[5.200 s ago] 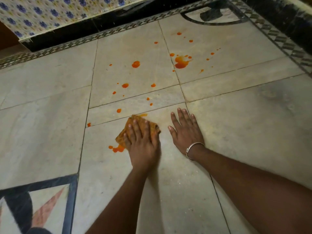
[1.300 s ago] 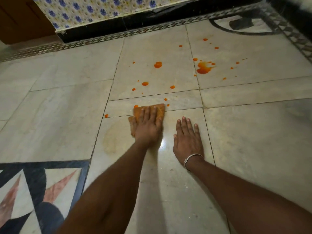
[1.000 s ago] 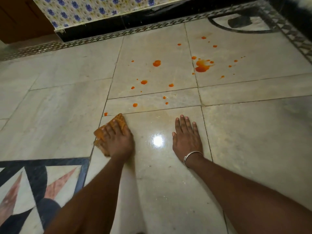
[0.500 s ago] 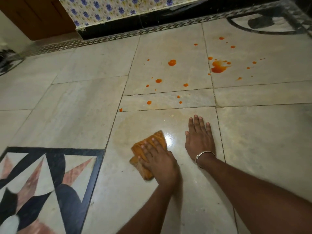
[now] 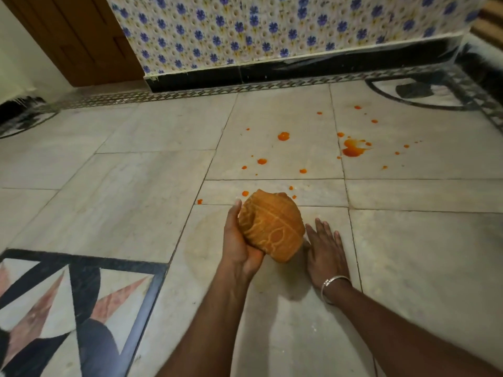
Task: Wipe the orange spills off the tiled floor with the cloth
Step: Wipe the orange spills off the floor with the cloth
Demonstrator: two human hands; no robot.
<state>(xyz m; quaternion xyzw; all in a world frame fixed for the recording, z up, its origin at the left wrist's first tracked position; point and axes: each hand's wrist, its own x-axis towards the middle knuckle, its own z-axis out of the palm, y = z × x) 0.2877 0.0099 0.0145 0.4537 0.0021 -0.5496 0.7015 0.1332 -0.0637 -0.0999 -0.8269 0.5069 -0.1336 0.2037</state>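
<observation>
While the open right grip is bracing on the floor, the left grip is clutching the cloth mid-frame, likely refolding it.

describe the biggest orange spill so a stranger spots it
From the blue-flowered wall, come down to the floor tile beside the black ring inlay. The biggest spill sits near that tile's left joint. It is a smeared puddle; the rest are small round drops.

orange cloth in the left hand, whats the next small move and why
Probably lower the bunched orange patterned cloth, gripped in the left hand, onto the small orange drop just beyond it on the narrow pale tile and wipe: it looks like the nearest spill.
</observation>
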